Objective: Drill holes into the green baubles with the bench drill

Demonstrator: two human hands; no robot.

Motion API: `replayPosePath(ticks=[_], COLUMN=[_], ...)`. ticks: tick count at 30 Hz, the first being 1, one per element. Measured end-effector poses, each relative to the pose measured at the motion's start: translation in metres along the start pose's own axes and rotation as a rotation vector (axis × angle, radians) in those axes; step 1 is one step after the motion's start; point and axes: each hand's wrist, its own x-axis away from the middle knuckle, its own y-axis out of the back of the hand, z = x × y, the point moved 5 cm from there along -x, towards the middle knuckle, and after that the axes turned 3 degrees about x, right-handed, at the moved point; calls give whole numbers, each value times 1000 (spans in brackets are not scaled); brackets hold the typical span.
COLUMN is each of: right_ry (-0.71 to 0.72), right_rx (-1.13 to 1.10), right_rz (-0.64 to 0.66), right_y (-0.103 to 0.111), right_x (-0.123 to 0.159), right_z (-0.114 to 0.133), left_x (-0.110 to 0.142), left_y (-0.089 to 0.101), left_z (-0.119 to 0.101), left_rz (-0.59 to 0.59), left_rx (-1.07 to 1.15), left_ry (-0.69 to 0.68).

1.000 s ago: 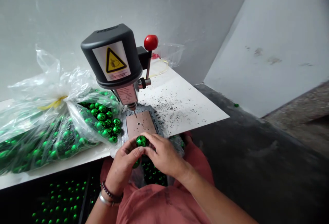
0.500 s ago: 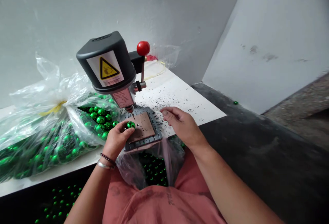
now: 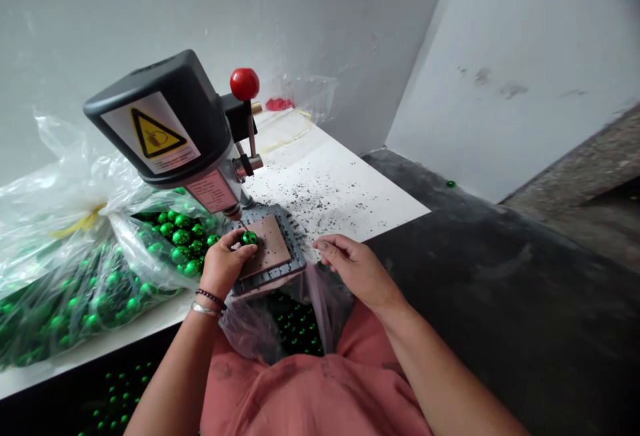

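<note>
A shiny green ball [image 3: 249, 239] with dark markings is pinched between the thumb and fingers of my left hand [image 3: 223, 261]. It sits at the wooden board [image 3: 273, 243] on the base of a small drill press [image 3: 165, 116], close under the drill bit [image 3: 244, 225]; whether the bit touches it I cannot tell. Off to the right of the base, my right hand [image 3: 357, 266] hovers with its fingers curled in and the thumb near the index finger. Nothing shows at its fingertips. The red-knobbed lever [image 3: 245, 84] stands upright, untouched.
A tied clear plastic bag [image 3: 115, 249] full of green balls lies left of the drill press. Dark shavings are scattered over the white tabletop [image 3: 380, 203]. An open plastic bag [image 3: 327, 303] of green balls hangs below the base. One ball [image 3: 451, 184] rests on the floor.
My left hand has brought the ball under the drill bit. The right hand has dropped lower, away from the base, and its fingers are more curled. The view has turned slightly.
</note>
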Motion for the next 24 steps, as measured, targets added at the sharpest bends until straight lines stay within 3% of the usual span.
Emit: replayPosePath(ticks=[4, 8, 14, 18, 24], right_ry=[-2, 77, 365, 461, 452], right_rx=[55, 146, 339, 401, 407], right_rz=[10, 4, 48, 85, 79], right_y=[-1, -4, -52, -84, -89], right_x=[3, 2, -23, -43, -50], right_z=[-3, 11, 49, 56, 55], left_x=[4, 5, 4, 4, 4], left_y=[-3, -5, -5, -6, -7], left_z=[-11, -24, -21, -17, -13], left_rz=[1, 7, 16, 14, 58], left_rx=[-170, -303, -252, -208, -159], left_ry=[-27, -92, -50, -107, -281])
